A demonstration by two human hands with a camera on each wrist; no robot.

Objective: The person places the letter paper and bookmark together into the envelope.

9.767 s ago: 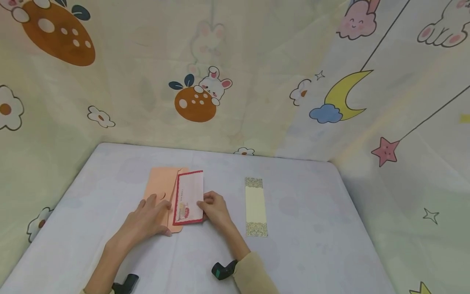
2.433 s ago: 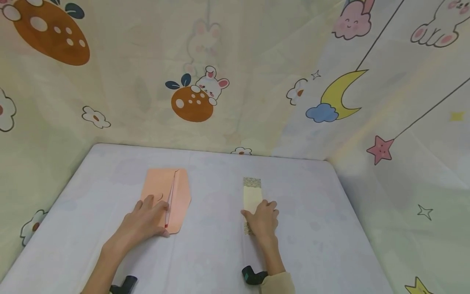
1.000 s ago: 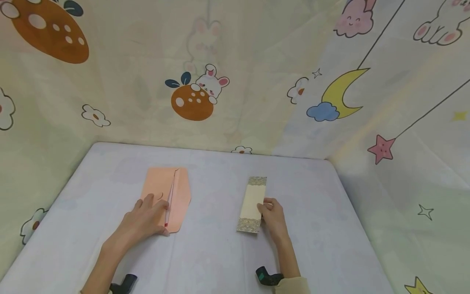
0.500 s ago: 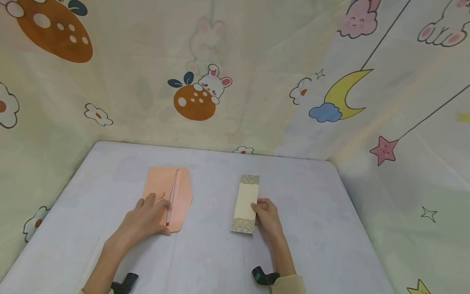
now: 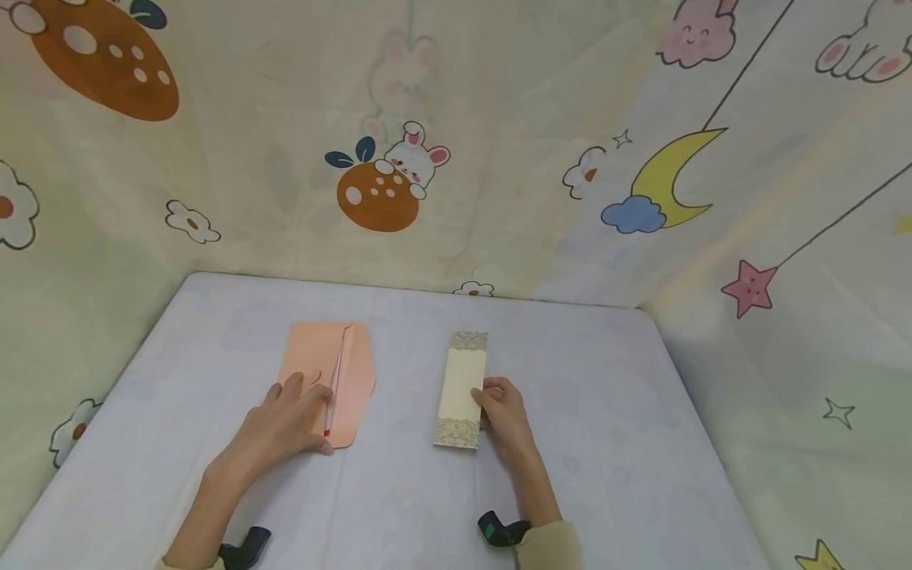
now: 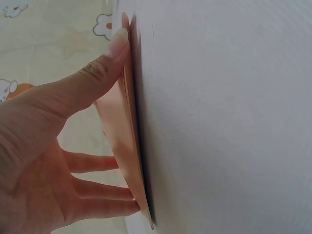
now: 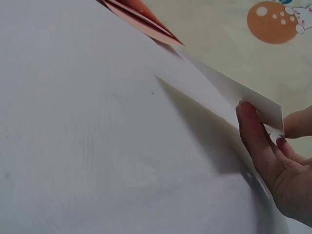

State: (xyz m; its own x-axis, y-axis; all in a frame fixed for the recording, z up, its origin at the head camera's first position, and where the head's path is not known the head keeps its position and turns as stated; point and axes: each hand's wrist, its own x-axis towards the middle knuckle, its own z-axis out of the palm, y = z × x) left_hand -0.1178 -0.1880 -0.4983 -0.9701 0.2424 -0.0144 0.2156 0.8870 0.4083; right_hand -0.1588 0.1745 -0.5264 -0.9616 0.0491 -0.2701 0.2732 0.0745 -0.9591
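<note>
A peach envelope [image 5: 359, 380] lies on the table's left half with its flap side to the right. My left hand [image 5: 285, 419] rests on it, fingers extended across the paper and thumb at the near edge. Through the envelope's slit shows a sliver of a white card [image 5: 327, 433] with a red edge; the rest of that card is hidden inside. My right hand [image 5: 504, 412] pinches the right edge of a long cream card [image 5: 459, 384] with glittery patterned bands at both ends. In the right wrist view this card [image 7: 243, 97] is raised above the table and casts a shadow.
The table [image 5: 606, 443] wears a pale cloth. A printed fabric backdrop [image 5: 492, 158] with bunnies, flowers and a moon rises behind and at both sides. Black wrist devices [image 5: 501, 529] sit near both sleeves.
The red-edged card went from my right hand into the envelope. My right hand then picked up the cream card and has moved it left, towards the envelope. My left hand has stayed in place.
</note>
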